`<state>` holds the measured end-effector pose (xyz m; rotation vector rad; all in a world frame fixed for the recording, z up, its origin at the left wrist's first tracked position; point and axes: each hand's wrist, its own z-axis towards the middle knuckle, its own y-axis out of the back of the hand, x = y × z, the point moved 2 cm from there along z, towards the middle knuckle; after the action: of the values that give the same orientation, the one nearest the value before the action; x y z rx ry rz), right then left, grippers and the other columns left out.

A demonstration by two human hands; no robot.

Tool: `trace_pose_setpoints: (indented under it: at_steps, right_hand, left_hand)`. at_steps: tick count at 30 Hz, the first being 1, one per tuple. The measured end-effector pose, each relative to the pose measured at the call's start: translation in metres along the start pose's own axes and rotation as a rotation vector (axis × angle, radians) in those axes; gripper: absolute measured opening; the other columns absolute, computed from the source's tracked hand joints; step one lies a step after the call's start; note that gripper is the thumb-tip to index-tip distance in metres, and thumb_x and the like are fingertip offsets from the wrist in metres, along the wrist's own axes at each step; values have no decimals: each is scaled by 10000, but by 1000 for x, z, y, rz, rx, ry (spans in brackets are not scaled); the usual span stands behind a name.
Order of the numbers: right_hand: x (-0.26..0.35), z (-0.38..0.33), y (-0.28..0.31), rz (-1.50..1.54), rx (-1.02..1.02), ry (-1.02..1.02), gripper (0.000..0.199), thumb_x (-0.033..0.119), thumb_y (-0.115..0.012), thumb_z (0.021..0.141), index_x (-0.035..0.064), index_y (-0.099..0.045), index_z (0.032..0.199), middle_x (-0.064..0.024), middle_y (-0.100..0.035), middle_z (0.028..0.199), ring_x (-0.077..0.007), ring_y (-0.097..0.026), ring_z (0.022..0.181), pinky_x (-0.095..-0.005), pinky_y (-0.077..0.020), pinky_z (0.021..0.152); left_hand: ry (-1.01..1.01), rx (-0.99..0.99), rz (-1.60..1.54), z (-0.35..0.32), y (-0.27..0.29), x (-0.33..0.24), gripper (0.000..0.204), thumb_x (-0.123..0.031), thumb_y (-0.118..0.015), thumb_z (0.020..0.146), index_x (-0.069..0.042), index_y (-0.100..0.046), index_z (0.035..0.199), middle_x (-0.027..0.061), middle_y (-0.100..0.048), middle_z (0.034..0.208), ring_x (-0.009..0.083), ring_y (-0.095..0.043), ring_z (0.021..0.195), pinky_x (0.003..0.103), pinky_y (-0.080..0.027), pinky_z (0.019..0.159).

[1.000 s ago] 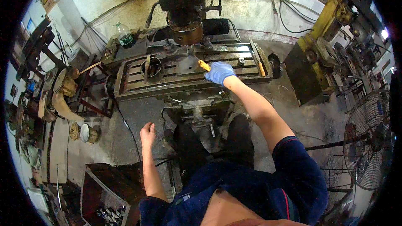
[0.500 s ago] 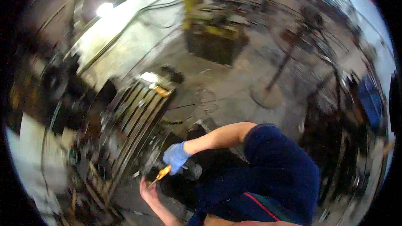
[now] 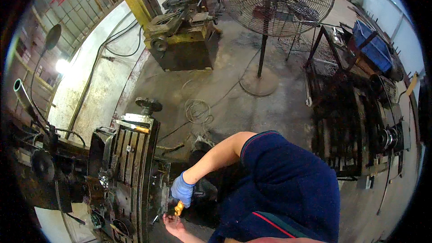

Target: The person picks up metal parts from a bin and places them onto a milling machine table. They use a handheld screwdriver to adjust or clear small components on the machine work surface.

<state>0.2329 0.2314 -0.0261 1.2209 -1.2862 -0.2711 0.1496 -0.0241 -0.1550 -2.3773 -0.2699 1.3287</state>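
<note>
Yellow-handled tool [image 3: 179, 208] gripped in gloved right hand [image 3: 182, 190]
Bare left hand [image 3: 173, 224] is held open, palm up, under its tip, beside the slotted machine table [image 3: 135, 153]

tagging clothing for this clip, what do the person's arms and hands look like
The right hand wears a blue glove that ends at the wrist; the forearm above it is bare up to a short dark-blue sleeve with a thin red edge. The left hand is ungloved, its forearm bare.
</note>
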Motion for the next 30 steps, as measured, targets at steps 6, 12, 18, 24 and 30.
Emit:
trace_pose_setpoints:
  at_steps: [6, 12, 18, 24, 30]
  right_hand:
    - [-6, 1, 4, -36, -22, -119, 490, 466, -613, 667, 1, -662, 813, -202, -631, 845, -355, -593, 805, -402, -464, 721]
    - [7, -3, 11, -44, -63, -113, 457, 454, -625, 652, 23, -672, 796, -202, -631, 832, -350, -591, 789, -403, -464, 713]
    - [7, -1, 9, -78, -30, -105, 436, 433, -610, 658, 34, -661, 826, -212, -625, 850, -353, -588, 798, -412, -460, 713]
    - [16, 19, 1, -116, -26, 55, 468, 449, -589, 659, 0, -666, 767, -208, -631, 813, -363, -594, 776, -415, -468, 704]
    - [13, 27, -6, -139, 30, -19, 469, 493, -622, 683, 52, -666, 839, -181, -638, 875, -331, -595, 821, -401, -458, 741]
  left_hand:
    - [-8, 15, 0, 20, 1, -4, 239, -194, -578, 797, -108, -555, 1019, 5, -535, 783, 140, -491, 710, 284, -424, 654]
    - [-6, -8, -38, 26, 12, -3, 225, -202, -550, 836, -117, -544, 1044, 2, -536, 786, 139, -494, 672, 291, -440, 622]
    - [42, 20, -81, 23, 13, -7, 176, -203, -542, 849, -106, -545, 996, -7, -519, 749, 130, -473, 612, 283, -431, 614]
    - [-44, 398, 125, 53, 98, 10, 526, -490, -396, 880, -72, -440, 1196, 90, -486, 1064, 197, -430, 790, 461, -367, 676]
    - [612, 83, -143, 100, 142, 20, 450, -503, -436, 866, -68, -523, 790, 33, -509, 761, 124, -253, 504, 305, -268, 470]
